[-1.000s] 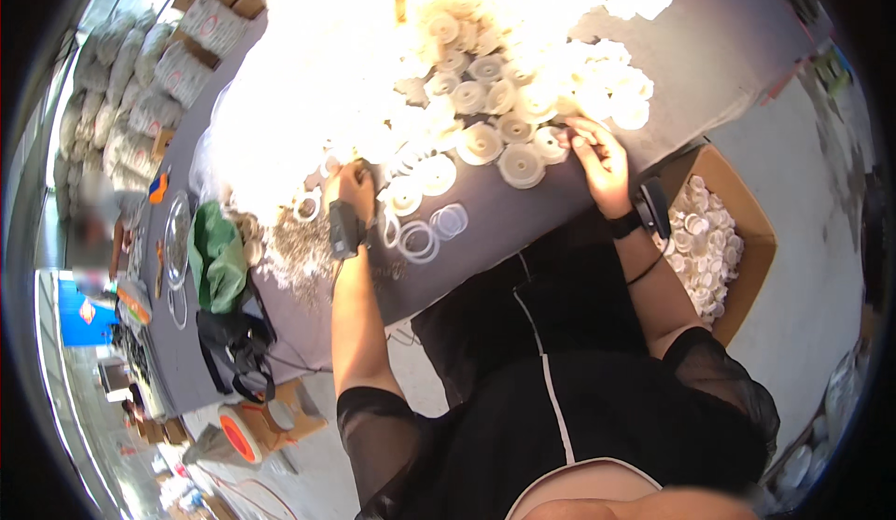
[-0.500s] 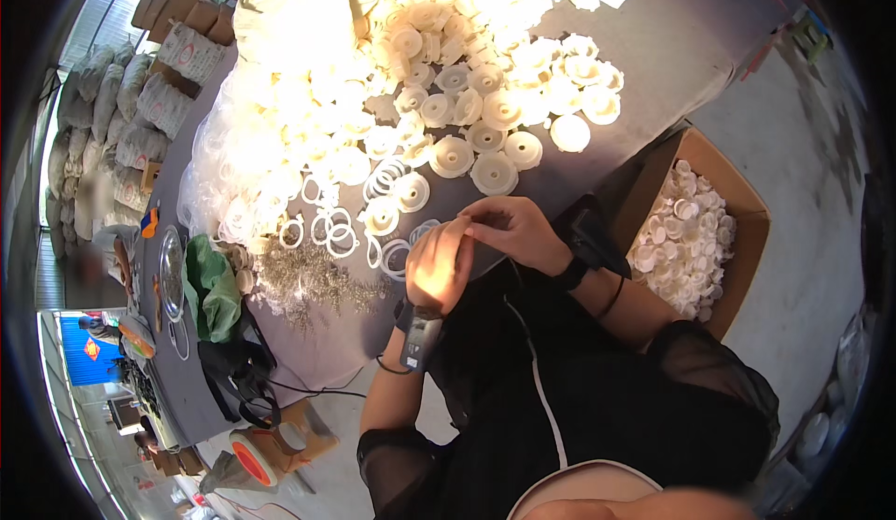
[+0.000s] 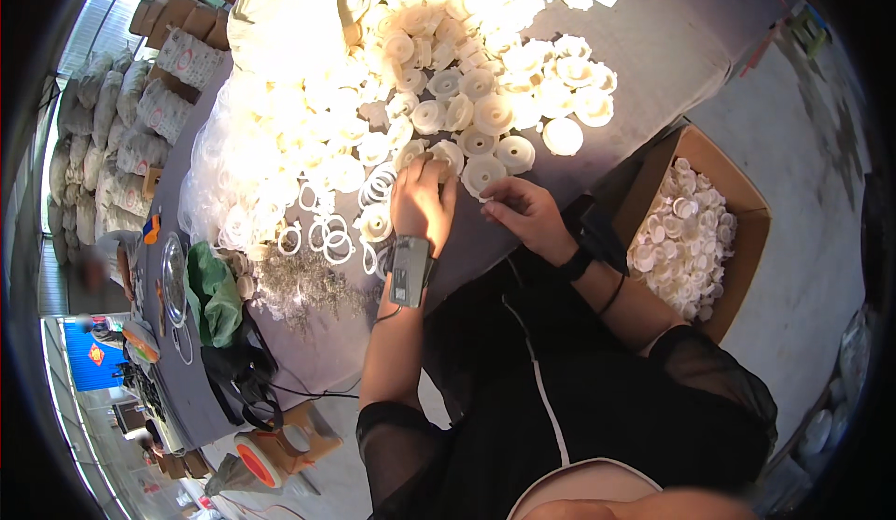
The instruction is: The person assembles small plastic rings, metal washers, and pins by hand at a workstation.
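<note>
My left hand reaches over the near edge of a heap of white round plastic parts. Its fingers are bent down around one flanged round part, partly hidden by them. To its right hovers my right hand, thumb and forefinger pinched together. A tiny whitish bit shows at those fingertips, too small to name, close to another flanged part. White plastic rings lie loose on the table, left of my left hand.
A cardboard box full of small white parts stands at the right of the grey table. Dry thin trimmings, a green cloth or bag and a black bag lie at the left. A person is beyond.
My left hand has moved forward, away from my right hand, onto the round parts. My right hand has shifted slightly right and stays pinched.
</note>
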`<move>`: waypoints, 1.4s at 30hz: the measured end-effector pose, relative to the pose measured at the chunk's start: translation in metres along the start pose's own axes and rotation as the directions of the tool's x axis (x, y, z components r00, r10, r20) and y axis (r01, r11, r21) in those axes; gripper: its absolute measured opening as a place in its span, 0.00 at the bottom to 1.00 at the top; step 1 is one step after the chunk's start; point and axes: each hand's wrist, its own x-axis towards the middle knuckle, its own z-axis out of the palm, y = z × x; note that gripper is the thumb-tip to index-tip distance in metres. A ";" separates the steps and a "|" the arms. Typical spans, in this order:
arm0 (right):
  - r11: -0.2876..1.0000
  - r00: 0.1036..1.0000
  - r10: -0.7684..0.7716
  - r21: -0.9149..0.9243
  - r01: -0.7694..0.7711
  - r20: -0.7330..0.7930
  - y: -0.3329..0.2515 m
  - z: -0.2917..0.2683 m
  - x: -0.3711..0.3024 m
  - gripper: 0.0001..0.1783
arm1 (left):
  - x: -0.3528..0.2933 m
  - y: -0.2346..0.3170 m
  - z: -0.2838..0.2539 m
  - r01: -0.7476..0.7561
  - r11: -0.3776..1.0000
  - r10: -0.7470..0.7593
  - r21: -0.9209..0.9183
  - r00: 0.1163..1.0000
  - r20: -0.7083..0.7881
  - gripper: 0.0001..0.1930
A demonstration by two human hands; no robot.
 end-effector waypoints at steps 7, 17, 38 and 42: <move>1.000 1.000 -0.006 0.011 0.006 0.021 0.000 0.001 -0.002 0.08 | -0.016 0.005 -0.008 0.042 0.986 -0.041 -0.163 0.999 0.009 0.14; 0.997 0.999 -0.018 -0.076 0.020 0.029 0.003 0.000 -0.005 0.08 | -0.009 -0.003 -0.006 0.072 0.995 -0.064 -0.074 0.993 0.100 0.25; 0.953 0.994 -0.097 -0.282 0.110 0.056 0.005 0.007 -0.008 0.08 | -0.020 0.002 -0.010 -0.034 0.964 0.017 0.264 0.998 0.066 0.24; 0.948 0.994 -0.075 -0.304 0.097 0.081 0.001 0.006 -0.009 0.08 | -0.014 -0.004 -0.009 -0.246 0.935 0.222 0.254 0.968 0.121 0.22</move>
